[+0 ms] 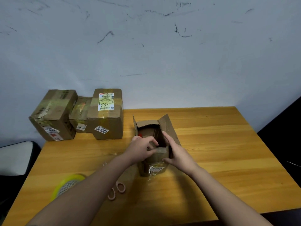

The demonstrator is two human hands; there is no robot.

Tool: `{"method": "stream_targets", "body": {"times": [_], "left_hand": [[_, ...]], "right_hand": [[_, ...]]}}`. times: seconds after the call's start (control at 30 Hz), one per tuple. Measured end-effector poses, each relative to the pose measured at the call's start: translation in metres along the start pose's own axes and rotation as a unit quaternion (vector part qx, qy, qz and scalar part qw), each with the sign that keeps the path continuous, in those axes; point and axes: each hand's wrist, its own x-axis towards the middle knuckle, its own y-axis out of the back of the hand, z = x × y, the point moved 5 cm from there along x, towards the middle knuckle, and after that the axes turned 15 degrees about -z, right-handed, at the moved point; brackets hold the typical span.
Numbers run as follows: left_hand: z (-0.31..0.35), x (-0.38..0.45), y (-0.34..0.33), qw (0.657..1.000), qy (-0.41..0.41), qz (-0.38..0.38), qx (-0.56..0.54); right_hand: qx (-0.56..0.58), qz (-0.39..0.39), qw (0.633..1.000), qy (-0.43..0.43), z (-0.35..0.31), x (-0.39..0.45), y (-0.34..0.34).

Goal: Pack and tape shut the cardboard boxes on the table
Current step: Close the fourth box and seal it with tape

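- An open cardboard box [154,144] is located at the centre of the frame, standing upright on the wooden worktop [219,144].
- The far flap and the right flap of the open box are raised; the near flap is folded inward at the front edge.
- A small red object [140,135] is partly seen inside the box at its left wall; what it is cannot be told.
- A crumpled label under clear film [155,169] is seen on the near face of the box.
- The left hand [140,148] is placed at the near left edge of the opening, with its fingers curled over the folded near flap.
- The right hand [176,153] is placed against the near right corner of the box; the thumb is pressed on the front face and the fingers are extended up along the right flap.
- Three sealed, taped boxes [78,115] are grouped at the left centre of the frame, at the far left corner of the worktop against the wall [146,46].
- A yellow roll of tape [68,185] is lying at the lower left of the frame, partly hidden by the left forearm.
- A pair of pink-handled scissors [116,190] is lying on the worktop just right of the roll, with the blades hidden under the forearm.
- A pale seat cushion [14,157] is seen at the left edge of the frame, beside the worktop.
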Motion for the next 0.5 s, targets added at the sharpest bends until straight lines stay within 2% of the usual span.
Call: {"method": "stream_targets", "body": {"times": [0.1, 0.23, 0.4, 0.5], "left_hand": [[0.002, -0.003, 0.002, 1.0, -0.001, -0.006, 0.001], [0.002, -0.004, 0.003, 1.0, 0.001, 0.003, -0.024], [0.0, -0.003, 0.007, 0.998, 0.01, 0.027, -0.056], [0.001, -0.003, 0.008, 0.998, 0.016, 0.03, -0.06]], "right_hand": [[0.01, -0.01, 1.0, -0.012, 0.0, 0.001, 0.002], [0.107, 0.043, 0.993, -0.032, 0.001, 0.002, 0.006], [0.119, 0.071, 0.989, -0.055, 0.0, 0.009, -0.001], [0.215, 0.065, 0.973, -0.058, -0.001, 0.011, -0.002]]}}
